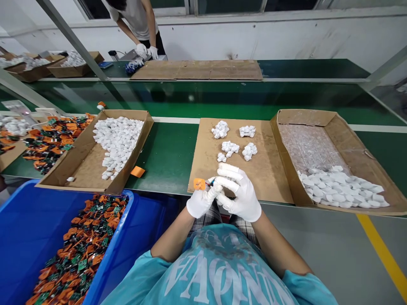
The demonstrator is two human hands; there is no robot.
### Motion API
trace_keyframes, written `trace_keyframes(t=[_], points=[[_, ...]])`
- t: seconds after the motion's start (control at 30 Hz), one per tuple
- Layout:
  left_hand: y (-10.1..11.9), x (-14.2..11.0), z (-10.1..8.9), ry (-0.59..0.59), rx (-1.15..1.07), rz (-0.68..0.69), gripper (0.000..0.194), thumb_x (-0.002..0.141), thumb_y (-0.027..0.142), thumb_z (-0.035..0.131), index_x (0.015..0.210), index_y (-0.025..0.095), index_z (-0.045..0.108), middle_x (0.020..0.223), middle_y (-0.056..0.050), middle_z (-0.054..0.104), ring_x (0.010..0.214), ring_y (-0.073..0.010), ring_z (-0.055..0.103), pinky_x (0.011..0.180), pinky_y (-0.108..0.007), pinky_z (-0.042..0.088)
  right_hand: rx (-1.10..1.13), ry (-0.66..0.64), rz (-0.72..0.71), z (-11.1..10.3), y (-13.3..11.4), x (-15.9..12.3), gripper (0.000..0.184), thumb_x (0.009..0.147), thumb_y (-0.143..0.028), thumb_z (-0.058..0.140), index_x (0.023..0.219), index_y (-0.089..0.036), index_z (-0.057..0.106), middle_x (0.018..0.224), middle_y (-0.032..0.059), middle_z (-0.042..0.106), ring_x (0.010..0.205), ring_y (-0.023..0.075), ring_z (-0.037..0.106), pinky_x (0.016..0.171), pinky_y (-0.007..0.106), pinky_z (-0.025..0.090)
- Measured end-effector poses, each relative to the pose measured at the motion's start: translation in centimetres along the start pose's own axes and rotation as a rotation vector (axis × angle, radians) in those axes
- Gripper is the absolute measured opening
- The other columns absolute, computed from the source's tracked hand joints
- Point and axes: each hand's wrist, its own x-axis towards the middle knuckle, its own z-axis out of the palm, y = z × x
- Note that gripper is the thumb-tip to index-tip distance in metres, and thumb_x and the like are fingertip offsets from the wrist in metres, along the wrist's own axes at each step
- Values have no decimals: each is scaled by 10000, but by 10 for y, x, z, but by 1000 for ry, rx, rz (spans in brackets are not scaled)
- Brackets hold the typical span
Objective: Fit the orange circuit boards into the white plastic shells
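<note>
Close to the table's front edge, my gloved left hand [201,204] pinches a small orange square part [199,184] with dark and blue wire-like bits at its right side. My right hand [242,195], also gloved in white, meets it at the fingertips. Its thumb and forefinger close near the wire end, the other fingers are bent, and whatever they grip is hidden. Just beyond the hands, small heaps of white pieces [230,147] lie on a flat cardboard sheet [206,163]. One little white cluster [221,157] is nearest to my right fingers.
A cardboard box [87,163] of white pieces stands left, another cardboard box [375,178] right. Orange and green parts [57,140] are piled far left and fill part of a blue bin [19,220] below. A loose orange piece [137,171] lies nearby. Another person [136,25] works opposite.
</note>
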Motion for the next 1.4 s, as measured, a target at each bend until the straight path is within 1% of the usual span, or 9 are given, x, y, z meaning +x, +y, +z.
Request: trace_keyframes(t=[0.13, 0.37, 0.47, 0.57, 0.63, 0.8, 1.0, 1.17, 1.4], points=[[7, -2, 2, -156, -82, -134, 662, 684, 838, 447, 542, 192, 487, 397, 33, 410, 371, -99, 382, 402, -260, 346, 80, -99, -1, -4, 3, 3, 380, 850, -316, 625, 1217, -259, 544, 1174, 88, 661, 1167, 249, 603, 933, 439, 529], [1, -4, 1, -254, -130, 16, 757, 789, 823, 156, 386, 214, 355, 368, -11, 357, 472, -137, 455, 600, -309, 450, -51, -155, -85, -1, 9, 2, 243, 906, -412, 560, 1064, -240, 629, 950, 67, 722, 925, 207, 691, 843, 389, 551], [0, -1, -3, -289, -102, -43, 726, 750, 838, 305, 416, 202, 411, 397, 0, 382, 436, -116, 383, 520, -301, 401, -137, -136, -124, 2, 11, -1, 216, 926, -375, 524, 1068, -244, 622, 950, 70, 721, 944, 210, 687, 837, 392, 548], [3, 2, -3, -250, -106, -121, 557, 657, 714, 636, 597, 162, 599, 551, -23, 560, 563, -150, 511, 593, -301, 457, -85, -111, -112, 5, 10, -3, 221, 915, -309, 526, 1117, -251, 594, 969, 66, 713, 946, 208, 681, 845, 394, 545], [4, 3, -1, -215, -149, -172, 495, 657, 639, 690, 684, 146, 654, 678, -50, 644, 660, -170, 578, 663, -306, 492, -14, -89, -71, 5, 9, -3, 277, 883, -275, 561, 1159, -250, 567, 995, 67, 702, 958, 213, 673, 862, 409, 540], [7, 2, -1, -233, -105, -200, 515, 668, 652, 669, 643, 138, 653, 630, -40, 632, 627, -149, 571, 648, -290, 493, 110, -173, -33, 2, 10, -1, 312, 856, -216, 596, 1164, -256, 564, 1014, 64, 685, 1003, 203, 654, 888, 395, 528], [7, 1, -9, -361, -91, -167, 723, 794, 793, 315, 529, 158, 538, 410, 29, 369, 443, -95, 347, 515, -268, 388, 171, -155, 57, 1, 9, -2, 243, 852, -295, 638, 1087, -255, 591, 1016, 63, 682, 976, 212, 651, 938, 432, 495], [0, 0, -5, -346, -155, -104, 752, 769, 825, 303, 588, 158, 598, 446, 9, 399, 550, -143, 468, 602, -292, 436, 268, -82, 177, 5, 4, -3, 108, 881, -328, 602, 963, -265, 631, 916, 24, 673, 881, 186, 649, 874, 388, 496], [5, -2, 2, -305, -204, -111, 729, 775, 802, 359, 730, 142, 665, 420, 34, 355, 478, -119, 376, 533, -281, 366, 369, -49, 272, 7, -4, 2, 131, 903, -376, 571, 915, -268, 644, 895, 7, 668, 863, 174, 644, 865, 374, 489]])
